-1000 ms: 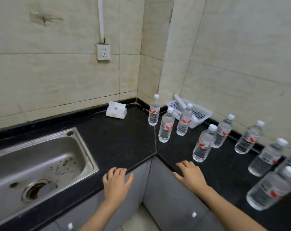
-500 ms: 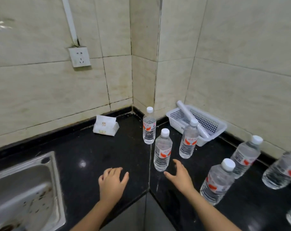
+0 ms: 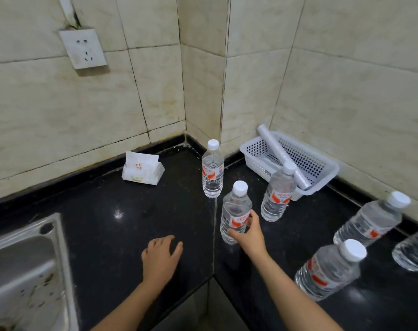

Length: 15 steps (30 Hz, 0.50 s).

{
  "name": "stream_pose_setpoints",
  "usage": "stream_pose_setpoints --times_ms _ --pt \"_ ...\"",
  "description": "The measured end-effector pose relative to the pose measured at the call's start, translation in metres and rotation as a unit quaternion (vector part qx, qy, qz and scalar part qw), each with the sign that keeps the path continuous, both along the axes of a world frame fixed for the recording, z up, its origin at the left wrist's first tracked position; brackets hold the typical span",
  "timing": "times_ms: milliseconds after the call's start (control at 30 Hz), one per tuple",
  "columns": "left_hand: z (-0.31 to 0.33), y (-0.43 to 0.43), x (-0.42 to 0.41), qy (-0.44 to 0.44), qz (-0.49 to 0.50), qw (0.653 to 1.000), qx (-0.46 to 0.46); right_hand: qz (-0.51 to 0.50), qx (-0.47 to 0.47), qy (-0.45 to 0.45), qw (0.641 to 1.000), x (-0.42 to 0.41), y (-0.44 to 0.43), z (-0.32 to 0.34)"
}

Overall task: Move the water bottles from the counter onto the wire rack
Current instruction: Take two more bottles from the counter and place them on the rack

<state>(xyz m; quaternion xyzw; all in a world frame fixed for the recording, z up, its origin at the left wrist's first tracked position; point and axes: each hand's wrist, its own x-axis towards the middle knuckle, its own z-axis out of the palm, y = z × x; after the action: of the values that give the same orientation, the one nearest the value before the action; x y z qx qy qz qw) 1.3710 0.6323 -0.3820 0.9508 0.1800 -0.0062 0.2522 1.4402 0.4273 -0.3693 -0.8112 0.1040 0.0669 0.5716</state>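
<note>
Gripped low on its label by the right hand (image 3: 249,235), the nearest water bottle (image 3: 235,206) stands on the counter (image 3: 102,211).
Fingers are curled round it, seemingly for a straight lift; the left hand (image 3: 161,256) is held slack and empty, left of the grip. A second bottle (image 3: 212,173) is set beyond the grip, a white basket (image 3: 308,161) beyond and right. Polished black stone is met by tiled walls (image 3: 131,103); no wire rack is shown.

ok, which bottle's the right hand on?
The front bottle of the corner trio, right of the counter seam: the right hand grips its label. The corner bottle and the basket-side bottle stand untouched.
</note>
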Motion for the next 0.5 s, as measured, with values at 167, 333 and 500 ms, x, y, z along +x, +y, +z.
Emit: stream_pose_setpoints --times_ms 167,333,500 --pt "0.002 0.003 0.041 -0.019 -0.022 0.999 -0.030 -0.041 0.027 0.001 0.999 0.016 0.015 -0.002" --pt "0.010 0.009 0.087 -0.031 -0.055 0.997 -0.053 -0.106 -0.010 0.004 0.994 0.034 0.021 0.001" --pt "0.016 0.011 0.132 -0.003 -0.113 0.989 -0.100 -0.212 -0.045 0.019 0.976 0.037 0.015 0.013"
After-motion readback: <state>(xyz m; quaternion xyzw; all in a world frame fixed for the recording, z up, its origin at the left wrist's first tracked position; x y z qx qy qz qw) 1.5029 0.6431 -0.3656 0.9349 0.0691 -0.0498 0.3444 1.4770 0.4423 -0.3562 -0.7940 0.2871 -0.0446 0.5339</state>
